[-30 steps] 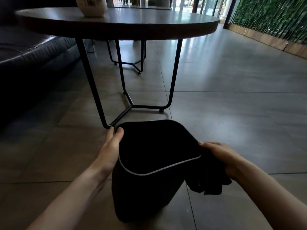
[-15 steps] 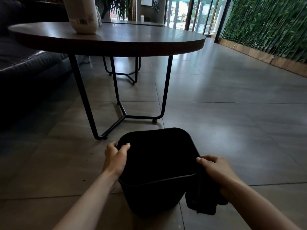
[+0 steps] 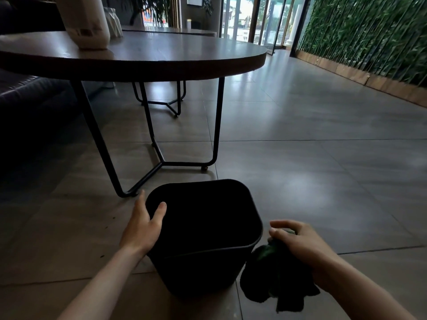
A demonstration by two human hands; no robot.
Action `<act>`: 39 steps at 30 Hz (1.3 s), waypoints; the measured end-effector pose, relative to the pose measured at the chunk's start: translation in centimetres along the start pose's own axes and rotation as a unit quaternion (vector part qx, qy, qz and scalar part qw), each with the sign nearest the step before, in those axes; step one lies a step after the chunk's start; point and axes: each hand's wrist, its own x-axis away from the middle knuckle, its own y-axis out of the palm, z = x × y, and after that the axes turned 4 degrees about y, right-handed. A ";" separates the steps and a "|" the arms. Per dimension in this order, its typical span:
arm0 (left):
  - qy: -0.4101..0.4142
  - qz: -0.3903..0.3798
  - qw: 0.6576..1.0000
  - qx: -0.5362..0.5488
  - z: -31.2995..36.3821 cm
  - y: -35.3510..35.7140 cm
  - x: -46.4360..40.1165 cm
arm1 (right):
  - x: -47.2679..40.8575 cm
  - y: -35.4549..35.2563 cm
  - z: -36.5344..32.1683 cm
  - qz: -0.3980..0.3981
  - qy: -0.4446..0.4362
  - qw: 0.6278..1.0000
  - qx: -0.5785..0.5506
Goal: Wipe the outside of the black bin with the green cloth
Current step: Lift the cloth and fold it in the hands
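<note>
The black bin point(image 3: 203, 271) stands upright on the tiled floor at the bottom centre. My left hand point(image 3: 143, 227) grips its left rim, thumb inside and fingers outside. My right hand point(image 3: 300, 241) sits just right of the bin, closed on the dark green cloth point(image 3: 272, 280). The cloth hangs bunched below the hand, beside the bin's right wall; whether it touches the wall I cannot tell.
A round dark table point(image 3: 147, 58) on thin black metal legs point(image 3: 161, 162) stands just beyond the bin, bearing a white container point(image 3: 85, 21). A dark sofa point(image 3: 27, 107) fills the left. A green plant wall point(image 3: 369, 35) runs along the right, with open floor tiles between.
The bin has gone from tilted toward me to standing upright. My right hand with the cloth has come off the bin's right rim and now sits slightly apart from it.
</note>
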 end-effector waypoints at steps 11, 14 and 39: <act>0.038 -0.019 0.945 0.326 13.9 1.6 9.7 | 8.9 -4.3 -13.7 -0.198 -0.048 0.947 -0.249; -0.099 -0.219 0.768 0.594 18.2 2.9 12.3 | 11.1 -2.9 -16.5 -0.269 -0.081 0.914 -0.293; 0.340 -0.064 0.913 -0.215 22.5 -4.3 11.3 | 8.8 -4.8 -13.8 -0.102 -0.400 0.903 0.120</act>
